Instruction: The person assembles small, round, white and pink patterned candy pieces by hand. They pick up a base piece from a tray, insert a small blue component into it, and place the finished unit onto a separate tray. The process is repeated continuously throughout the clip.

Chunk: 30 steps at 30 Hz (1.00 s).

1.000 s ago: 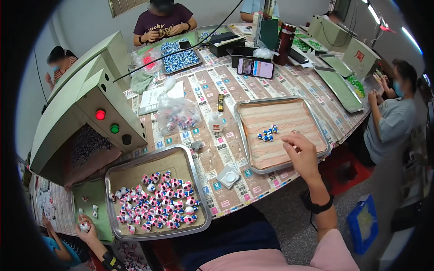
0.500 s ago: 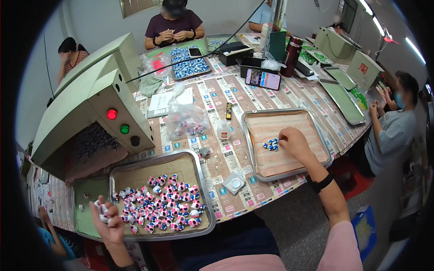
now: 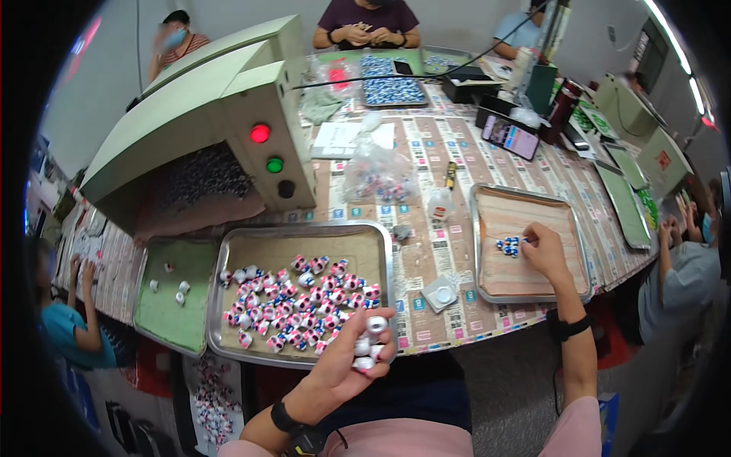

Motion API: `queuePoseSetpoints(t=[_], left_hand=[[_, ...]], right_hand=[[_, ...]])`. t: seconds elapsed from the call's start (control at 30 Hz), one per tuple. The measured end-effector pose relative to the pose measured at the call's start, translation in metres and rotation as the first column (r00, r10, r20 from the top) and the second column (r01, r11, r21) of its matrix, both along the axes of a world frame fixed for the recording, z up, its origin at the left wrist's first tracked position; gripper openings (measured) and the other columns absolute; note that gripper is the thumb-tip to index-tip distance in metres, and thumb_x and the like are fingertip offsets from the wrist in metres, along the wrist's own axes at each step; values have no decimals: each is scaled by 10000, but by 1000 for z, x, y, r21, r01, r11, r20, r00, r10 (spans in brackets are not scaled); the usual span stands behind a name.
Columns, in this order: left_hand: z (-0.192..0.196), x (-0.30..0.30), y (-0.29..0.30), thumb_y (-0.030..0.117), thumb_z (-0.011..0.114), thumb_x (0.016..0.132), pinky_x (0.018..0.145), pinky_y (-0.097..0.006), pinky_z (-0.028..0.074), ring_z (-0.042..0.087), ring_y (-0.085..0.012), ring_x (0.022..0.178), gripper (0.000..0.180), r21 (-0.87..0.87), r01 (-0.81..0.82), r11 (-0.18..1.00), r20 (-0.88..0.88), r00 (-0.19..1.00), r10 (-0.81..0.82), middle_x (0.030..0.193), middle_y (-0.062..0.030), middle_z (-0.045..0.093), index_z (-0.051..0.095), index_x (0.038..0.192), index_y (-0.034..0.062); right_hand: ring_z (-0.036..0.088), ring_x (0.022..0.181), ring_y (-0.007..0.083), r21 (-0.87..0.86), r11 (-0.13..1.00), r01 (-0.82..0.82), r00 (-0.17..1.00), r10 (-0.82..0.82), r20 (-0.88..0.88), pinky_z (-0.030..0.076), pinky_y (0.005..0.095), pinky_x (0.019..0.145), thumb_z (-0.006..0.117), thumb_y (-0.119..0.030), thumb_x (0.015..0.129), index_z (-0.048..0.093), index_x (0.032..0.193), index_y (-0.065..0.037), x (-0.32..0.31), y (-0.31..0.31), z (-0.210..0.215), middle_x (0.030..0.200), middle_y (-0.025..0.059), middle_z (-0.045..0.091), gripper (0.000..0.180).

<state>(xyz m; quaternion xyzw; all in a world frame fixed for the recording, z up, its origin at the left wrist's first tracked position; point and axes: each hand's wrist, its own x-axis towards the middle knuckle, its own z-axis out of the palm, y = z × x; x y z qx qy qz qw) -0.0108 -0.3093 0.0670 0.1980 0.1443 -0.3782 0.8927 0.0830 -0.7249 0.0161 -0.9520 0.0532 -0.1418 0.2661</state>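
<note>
My left hand [image 3: 343,362] is in front of the large metal tray [image 3: 390,289], fingers curled round several small white figurine heads [image 3: 365,362]. One white head with a round hole [image 3: 376,324] sits near the fingertips. In the large tray lie many small figurines [image 3: 285,305] in white, pink and blue. My right hand [image 3: 547,251] is over the paper-lined tray [image 3: 525,286] on the right. Its fingertips are pinched together at the edge of a little cluster of blue-and-white pieces [image 3: 507,246]. Whatever is between those fingertips is hidden.
A green tray [image 3: 171,312] with several white pieces adjoins the large tray. Behind stands a beige machine [image 3: 285,122] with red and green lights. Between the trays are a small bottle [image 3: 439,205], a plastic bag [image 3: 378,175] and a white round lid [image 3: 443,294]. Co-workers sit around the table.
My left hand has come right, from beside the green tray to the large tray's front edge, still holding white heads. More white pieces lie on the green tray. My right hand stays at the blue cluster.
</note>
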Motion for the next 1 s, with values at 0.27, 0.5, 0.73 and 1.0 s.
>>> queuePoseSetpoints(t=[0.27,0.5,0.73,1.0], left_hand=[[-5,-9,-5,191,542,950,476,-220,374,507,-124,718,369,95,32,995,-16,999,-30,962,-81,573,479,1286,49],[-11,-17,-10,252,522,982,475,-219,382,510,-160,746,307,103,33,994,77,996,-41,948,-103,556,498,1244,93],[-15,-26,-3,206,558,966,493,-212,379,504,-138,753,415,123,90,988,183,977,-112,945,-70,553,459,1345,68],[-17,-32,-5,173,577,955,505,-206,385,513,-114,758,424,124,91,988,157,981,-111,998,-62,579,467,1344,44]], right_hand=[[577,751,50,678,735,-3,983,126,-132,466,198,672,632,16,833,639,973,28,-61,76,44,865,15,644,142],[616,803,72,800,598,-46,930,318,-185,500,205,698,679,23,817,669,976,22,-93,127,41,911,26,659,159],[628,816,98,442,862,-248,950,305,-63,507,217,675,682,44,786,698,937,3,-81,158,45,894,62,653,158],[627,747,209,107,919,-379,925,377,42,490,304,639,685,-4,752,677,885,-12,-66,167,29,846,106,650,133]])
